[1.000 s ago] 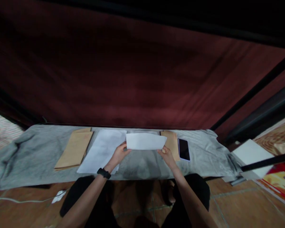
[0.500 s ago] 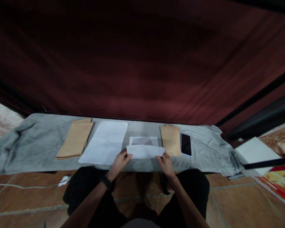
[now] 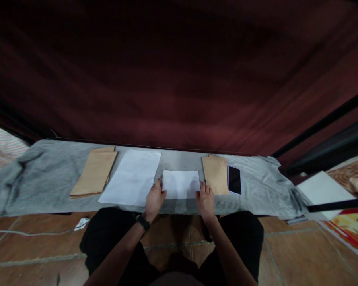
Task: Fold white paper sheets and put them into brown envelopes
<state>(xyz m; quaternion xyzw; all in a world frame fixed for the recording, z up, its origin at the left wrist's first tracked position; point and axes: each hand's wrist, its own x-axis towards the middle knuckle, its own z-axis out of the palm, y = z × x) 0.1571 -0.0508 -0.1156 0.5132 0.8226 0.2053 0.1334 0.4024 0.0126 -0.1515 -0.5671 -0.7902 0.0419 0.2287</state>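
at the near edge of the grey cloth-covered counter (image 3: 47, 186), a smooth folded rectangular white paper (image 3: 181, 184) lay flat; the left grip (image 3: 154, 200) and right grip (image 3: 205, 200) pressed its side edges, fingers spread, clasping nothing.

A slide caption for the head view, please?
Left hand and right hand hold a small white sheet flat on the grey cloth.

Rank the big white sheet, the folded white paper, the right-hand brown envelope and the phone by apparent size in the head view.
1. big white sheet
2. folded white paper and right-hand brown envelope: too alike to rank
3. phone
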